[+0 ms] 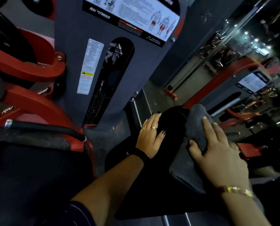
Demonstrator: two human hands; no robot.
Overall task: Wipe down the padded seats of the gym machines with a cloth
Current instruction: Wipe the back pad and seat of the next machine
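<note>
A black padded seat (145,181) of a gym machine fills the lower middle of the head view. A grey folded cloth (193,144) lies along the seat's right side. My right hand (220,154) presses flat on the cloth, fingers spread over it. My left hand (149,136) rests flat on the seat's left edge with fingers apart, holding nothing. A dark band sits on my left wrist and a gold bracelet on my right.
A grey weight-stack tower (113,66) with instruction labels stands just behind the seat. Red machine arms (27,69) and a black-gripped handle (43,129) crowd the left. More red machines (243,88) stand at the right, with a strip of floor between.
</note>
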